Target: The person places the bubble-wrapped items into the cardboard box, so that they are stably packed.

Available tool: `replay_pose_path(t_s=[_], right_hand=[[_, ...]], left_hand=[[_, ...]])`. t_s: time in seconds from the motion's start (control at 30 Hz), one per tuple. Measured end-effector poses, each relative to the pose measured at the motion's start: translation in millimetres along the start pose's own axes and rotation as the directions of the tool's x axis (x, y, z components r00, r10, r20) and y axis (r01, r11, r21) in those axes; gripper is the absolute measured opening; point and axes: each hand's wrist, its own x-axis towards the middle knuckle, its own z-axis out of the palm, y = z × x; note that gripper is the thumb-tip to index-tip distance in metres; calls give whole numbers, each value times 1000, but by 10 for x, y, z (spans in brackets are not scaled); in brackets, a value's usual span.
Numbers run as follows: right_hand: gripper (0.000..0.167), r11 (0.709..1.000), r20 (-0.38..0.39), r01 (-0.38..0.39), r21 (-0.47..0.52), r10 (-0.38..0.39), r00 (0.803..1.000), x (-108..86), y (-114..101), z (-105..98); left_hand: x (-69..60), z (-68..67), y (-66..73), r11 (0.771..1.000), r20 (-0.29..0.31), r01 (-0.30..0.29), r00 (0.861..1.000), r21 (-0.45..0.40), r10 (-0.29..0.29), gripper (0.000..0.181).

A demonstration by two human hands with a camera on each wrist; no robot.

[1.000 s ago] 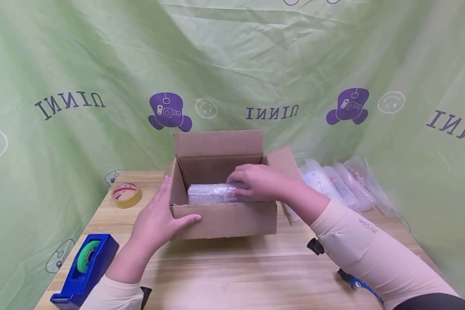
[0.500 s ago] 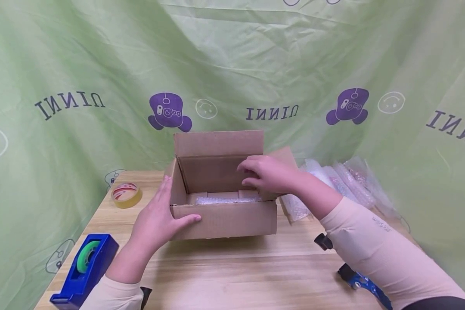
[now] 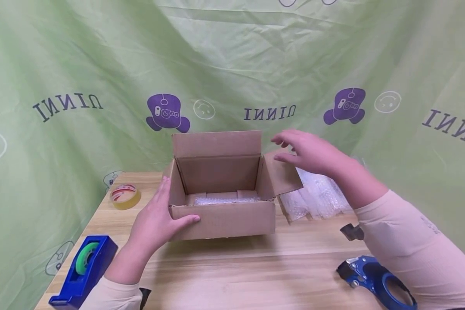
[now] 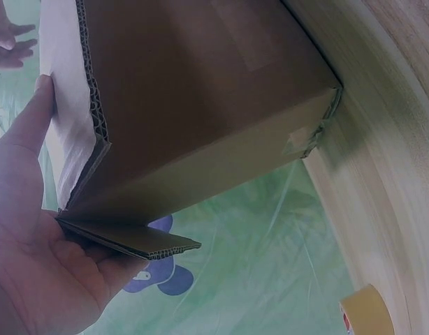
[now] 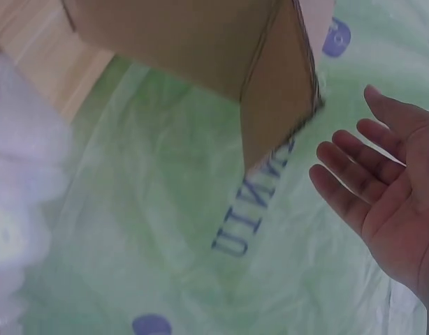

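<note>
Lifted up and rightward since the earlier frame, the right hand (image 3: 308, 150) has left the mouth of the brown cardboard box (image 3: 224, 219); it hangs in the air beside the box's splayed right flap (image 3: 283, 172), fingers loosely bent, released and holding nothing. On the opposite side, the left hand (image 3: 153, 219) grasps the box's near-left corner, thumb laid across the flat front and fingers along the left side; its wrist view shows raw corrugated edges on the flaps. Within the box, low behind the front wall, lies a crinkled, clear bubble-wrapped package (image 3: 226, 200). The box stands toward the far edge of the wood-grained bench (image 3: 248, 271). More glossy, pillowy bubble-wrapped bundles (image 3: 317, 198) lie between it and the bench's right edge. Near the far-left corner sits a yellowish ring of tape (image 3: 128, 203); along the left edge, nearer the person, a smooth blue tape dispenser (image 3: 97, 269) carries a round green wheel (image 3: 86, 258).
</note>
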Motion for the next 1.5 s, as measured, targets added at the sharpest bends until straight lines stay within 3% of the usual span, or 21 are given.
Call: replay_pose_path(t_s=[0.33, 0.63, 0.87, 1.23, 1.4, 1.5], right_hand=[[52, 995, -36, -99, 4, 99, 994, -265, 308, -154], [56, 979, -10, -199, 52, 200, 980, -381, 578, -96], [59, 947, 67, -297, 126, 290, 955, -400, 825, 180], [50, 947, 111, -313, 75, 304, 946, -289, 944, 750], [35, 957, 104, -288, 41, 283, 954, -197, 920, 960], [24, 979, 74, -201, -12, 202, 977, -172, 907, 1070]], left_hand=[[-6, -3, -19, 1000, 1, 4, 1000, 2, -4, 133], [-4, -7, -5, 1000, 0, 11, 1000, 4, -11, 134], [2, -11, -1, 1000, 13, 17, 1000, 4, -17, 135], [-11, 2, 3, 1000, 5, 4, 1000, 5, -4, 133], [-13, -2, 4, 1000, 1, 7, 1000, 5, -7, 133], [-11, -4, 6, 1000, 2, 11, 1000, 6, -11, 134]])
